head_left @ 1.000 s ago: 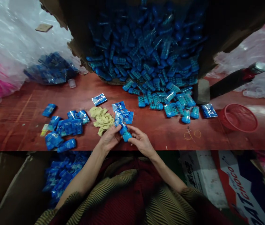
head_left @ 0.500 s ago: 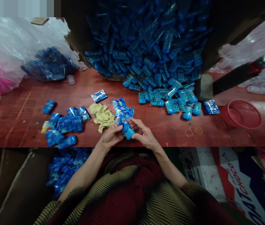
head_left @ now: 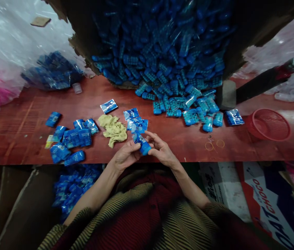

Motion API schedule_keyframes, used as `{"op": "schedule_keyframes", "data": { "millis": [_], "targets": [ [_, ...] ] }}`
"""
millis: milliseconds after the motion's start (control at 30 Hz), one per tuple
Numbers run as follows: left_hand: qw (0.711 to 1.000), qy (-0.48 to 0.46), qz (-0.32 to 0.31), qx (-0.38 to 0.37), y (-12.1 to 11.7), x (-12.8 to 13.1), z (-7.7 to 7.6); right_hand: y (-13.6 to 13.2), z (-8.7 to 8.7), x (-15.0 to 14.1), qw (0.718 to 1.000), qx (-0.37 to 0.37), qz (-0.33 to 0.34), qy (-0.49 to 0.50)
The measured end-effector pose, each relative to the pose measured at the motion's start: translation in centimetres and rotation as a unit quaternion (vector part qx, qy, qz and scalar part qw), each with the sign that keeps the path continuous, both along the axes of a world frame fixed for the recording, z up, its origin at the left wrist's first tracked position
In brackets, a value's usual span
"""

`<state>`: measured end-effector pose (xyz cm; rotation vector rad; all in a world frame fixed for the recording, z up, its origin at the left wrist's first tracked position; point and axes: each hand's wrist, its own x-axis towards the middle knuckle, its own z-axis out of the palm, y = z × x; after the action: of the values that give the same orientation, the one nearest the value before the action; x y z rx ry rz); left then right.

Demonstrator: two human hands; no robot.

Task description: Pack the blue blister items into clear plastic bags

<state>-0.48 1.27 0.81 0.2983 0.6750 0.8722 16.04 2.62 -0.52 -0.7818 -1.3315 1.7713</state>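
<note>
Between my two hands is a small blue bottle [head_left: 144, 146] with a printed blue sleeve around it, tilted over the table's front edge. My left hand [head_left: 126, 152] grips its left side, thumb on top. From the right, my right hand [head_left: 164, 151] pinches its lower end between thumb and fingers. Just beyond the bottle lie several flat blue printed sleeves [head_left: 139, 124]. A crumpled yellow-green cloth [head_left: 113, 130] rests left of them. Farther left, several blue sleeved bottles [head_left: 76, 138] sit in a loose group.
A large open carton holds a heap of blue bottles [head_left: 160, 74] spilling onto the red table [head_left: 105, 90]. On the right are a red plastic basket [head_left: 269, 125], a dark-handled hammer [head_left: 261, 85] and rubber bands [head_left: 214, 144]. More blue packs [head_left: 76, 187] lie below the table edge.
The printed sleeve has moved down over the bottle, covering more of its bottom end. Both hands have shifted slightly to the right, still holding it.
</note>
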Motion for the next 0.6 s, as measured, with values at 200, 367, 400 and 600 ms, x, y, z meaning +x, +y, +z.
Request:
{"op": "schedule_keyframes", "data": {
  "millis": [200, 367, 400, 600],
  "targets": [
    [1.0, -0.007, 0.026, -0.008, -0.5, 0.8, 0.1, -0.2, -0.2, -0.1, 0.997, 0.04, -0.05, -0.039],
    [0.999, -0.024, 0.039, -0.014, -0.8, 1.7, 0.5, -0.6, -0.4, -0.2, 0.997, 0.04, -0.065, -0.024],
    [0.999, -0.021, 0.047, -0.017, -0.9, 1.9, 0.6, -0.7, -0.5, -0.3, 0.996, 0.042, -0.073, -0.028],
    [0.994, 0.0, 0.107, -0.03, -1.3, 2.9, 0.3, -1.4, -0.6, -1.3, 0.971, 0.081, -0.194, -0.109]
  ]
}}
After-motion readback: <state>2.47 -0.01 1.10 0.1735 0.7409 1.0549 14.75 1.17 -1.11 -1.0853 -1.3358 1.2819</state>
